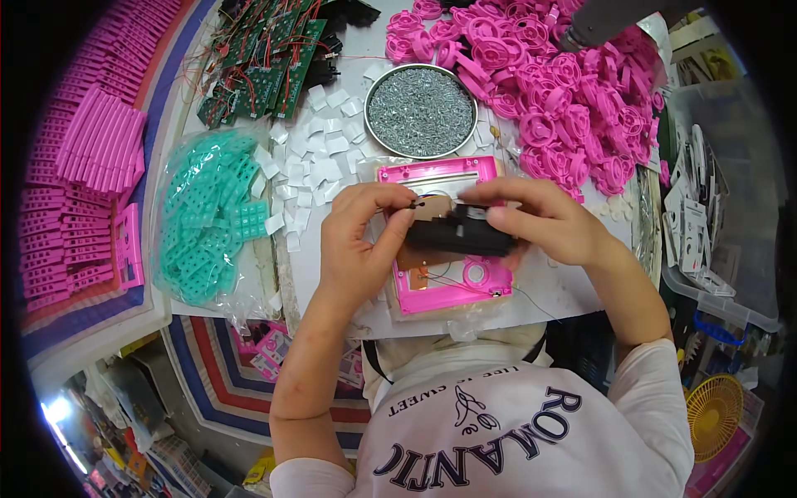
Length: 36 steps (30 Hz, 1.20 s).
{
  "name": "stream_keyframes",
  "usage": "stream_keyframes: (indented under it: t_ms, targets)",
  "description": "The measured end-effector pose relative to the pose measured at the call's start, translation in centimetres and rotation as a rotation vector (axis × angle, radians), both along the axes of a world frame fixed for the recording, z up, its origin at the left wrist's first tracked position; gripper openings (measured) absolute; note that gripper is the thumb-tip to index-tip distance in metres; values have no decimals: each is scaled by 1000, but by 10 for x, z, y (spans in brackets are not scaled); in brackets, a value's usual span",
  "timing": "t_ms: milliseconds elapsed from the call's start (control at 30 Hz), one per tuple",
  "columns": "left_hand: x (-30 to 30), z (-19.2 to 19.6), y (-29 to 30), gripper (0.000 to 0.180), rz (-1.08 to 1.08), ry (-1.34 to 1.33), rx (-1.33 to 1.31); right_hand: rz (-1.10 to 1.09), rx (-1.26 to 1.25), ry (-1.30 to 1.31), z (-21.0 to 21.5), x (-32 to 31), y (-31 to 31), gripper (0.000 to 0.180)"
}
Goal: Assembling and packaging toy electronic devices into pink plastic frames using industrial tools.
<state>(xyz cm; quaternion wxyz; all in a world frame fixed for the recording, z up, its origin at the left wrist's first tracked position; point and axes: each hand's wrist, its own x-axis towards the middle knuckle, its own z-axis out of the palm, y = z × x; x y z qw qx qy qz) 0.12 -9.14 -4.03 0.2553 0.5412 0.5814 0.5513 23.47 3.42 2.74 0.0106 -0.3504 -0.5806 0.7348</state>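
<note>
Head view: the person's left hand (361,236) has thumb and forefinger brought together on a small dark piece (419,204), too small to make out; the right hand (552,224) is clamped on a black part (459,238), thumb on top and some fingers out of sight behind it. The black part is slightly blurred, and whether the left fingers also touch it cannot be told.

Directly beneath both hands lies a pink housing (436,296), flat on the white table (307,270) with a clear wrapping around it. Judged from how things lie, the work is partway along: a coppery piece (417,278) and thin wires already sit in the housing, while the black part is held above it, not yet settled in. Whether any screw is driven cannot be seen, so fastening may be left to do.

The black part lies between the two hands, at the right fingertips and just beside the left ones; the housing's lower edge shows nearer the person's body than the fingertips.

Beyond the fingers stands a round dish (366,116) of small screws (422,108), with white tabs (311,170) scattered to its left. Farther out are bagged teal pieces (203,224), green circuit boards (274,62) and a heap of pink ring-shaped parts (573,124)
</note>
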Motion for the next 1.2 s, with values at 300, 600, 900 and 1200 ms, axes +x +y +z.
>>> stream_keyframes:
  t_ms: [300, 600, 900, 1200]
  targets:
    - [-11, 12, 4, 12, -153, 254, 4, 235, 1350, 67, -8, -10, -16, 71]
    - [-20, 42, 27, 17, -382, 683, 4, 277, 1414, 152, -22, -17, -2, 59]
    - [-12, 65, 39, 9, -452, 944, 36, 289, 1451, 133, -18, -21, -2, 52]
    - [-4, 84, 41, 17, -542, 1105, -94, 304, 1481, 146, -18, -27, -3, 46]
